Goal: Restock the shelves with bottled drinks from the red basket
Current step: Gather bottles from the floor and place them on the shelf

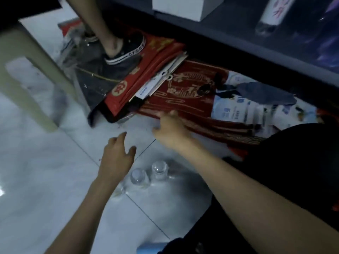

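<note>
White tiled floor (pixel 36 162), clear bottles (pixel 139 178) near the empty, loose-fingered left hand (pixel 117 158); right hand (pixel 170 130) at the red bags (pixel 183 101), grip too blurred to tell.

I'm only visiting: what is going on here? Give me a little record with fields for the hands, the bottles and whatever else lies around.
left hand: open, fingers spread, over the tiled floor, holding nothing
right hand: at the near edge of the red bags; grip too blurred to tell
clear bottles: two, upright on the floor beside the left hand
shoe: another person's, standing on the pile
stool leg: beige, at left
shelf: white box, labelled bottle
red basket: not in view
</note>
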A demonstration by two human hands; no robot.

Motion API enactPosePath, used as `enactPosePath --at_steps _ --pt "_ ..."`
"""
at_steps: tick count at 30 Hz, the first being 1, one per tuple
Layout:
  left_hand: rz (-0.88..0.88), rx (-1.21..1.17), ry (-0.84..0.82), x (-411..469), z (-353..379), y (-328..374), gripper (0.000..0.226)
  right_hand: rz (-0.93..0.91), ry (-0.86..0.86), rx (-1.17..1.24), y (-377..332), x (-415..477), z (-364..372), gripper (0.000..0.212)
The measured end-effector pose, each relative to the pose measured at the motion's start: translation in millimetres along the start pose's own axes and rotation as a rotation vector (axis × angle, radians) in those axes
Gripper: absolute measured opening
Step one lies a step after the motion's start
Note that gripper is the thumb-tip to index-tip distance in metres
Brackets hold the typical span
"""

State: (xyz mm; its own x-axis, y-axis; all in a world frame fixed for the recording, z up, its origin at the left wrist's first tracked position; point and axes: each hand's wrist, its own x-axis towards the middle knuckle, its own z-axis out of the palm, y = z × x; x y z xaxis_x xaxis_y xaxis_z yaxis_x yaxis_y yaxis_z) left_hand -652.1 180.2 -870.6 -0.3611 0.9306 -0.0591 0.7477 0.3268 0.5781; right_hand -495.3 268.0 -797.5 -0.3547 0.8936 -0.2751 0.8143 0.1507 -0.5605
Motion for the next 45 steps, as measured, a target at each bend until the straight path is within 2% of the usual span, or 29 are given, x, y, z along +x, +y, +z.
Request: enactPosePath --at_steps 2,5,8,11,13,14,16,22,24,27,30,32,36,41,45 --pt "-0.137 -0.05 -0.074 -10 23 -26 0.062 0.058 -0.132 0.009 10 10 39 0.051" --pt "-0.24 -0.1 -0.178 -19 56 -54 0.068 0.141 -0.239 0.011 34 19 84 0.049" --pt "-0.284 -0.138 -0.256 -24 84 -73 0.073 0.173 -0.312 -0.008 62 19 117 0.053" --pt "-0.257 -0.173 -0.276 -27 109 -95 0.082 0.13 -0.396 -0.053 88 13 140 0.059" --pt "-0.228 -0.209 -0.296 -28 123 -109 0.09 0.097 -0.385 -0.063 101 15 150 0.057" --pt "-0.222 -0.213 -0.297 -28 129 -114 0.092 0.076 -0.348 -0.075 105 18 153 0.049" --pt "-0.242 -0.187 -0.278 -24 137 -119 0.089 0.039 -0.272 -0.129 109 25 156 0.034" --pt "-0.298 -0.161 -0.333 -14 148 -123 0.082 -0.04 -0.236 -0.246 116 25 165 0.02" --pt "-0.297 -0.178 -0.325 -14 150 -129 0.082 -0.064 -0.318 -0.277 114 31 160 0.025" --pt "-0.268 -0.21 -0.313 -16 153 -140 0.084 0.018 -0.493 -0.288 110 37 152 0.031" --pt "-0.241 -0.249 -0.302 -19 155 -144 0.09 -0.072 -0.393 -0.151 119 25 163 0.038" --pt "-0.243 -0.28 -0.311 -18 158 -145 0.092 -0.013 -0.359 -0.048 130 18 172 0.054" --pt "-0.322 -0.358 -0.338 -14 159 -145 0.084 0.286 -0.442 0.234 143 20 187 0.098" --pt "-0.352 -0.396 -0.317 -16 164 -143 0.078 0.369 -0.524 0.316 150 20 203 0.105" --pt "-0.329 -0.411 -0.34 -21 166 -136 0.077 0.344 -0.468 0.323 149 18 204 0.092"
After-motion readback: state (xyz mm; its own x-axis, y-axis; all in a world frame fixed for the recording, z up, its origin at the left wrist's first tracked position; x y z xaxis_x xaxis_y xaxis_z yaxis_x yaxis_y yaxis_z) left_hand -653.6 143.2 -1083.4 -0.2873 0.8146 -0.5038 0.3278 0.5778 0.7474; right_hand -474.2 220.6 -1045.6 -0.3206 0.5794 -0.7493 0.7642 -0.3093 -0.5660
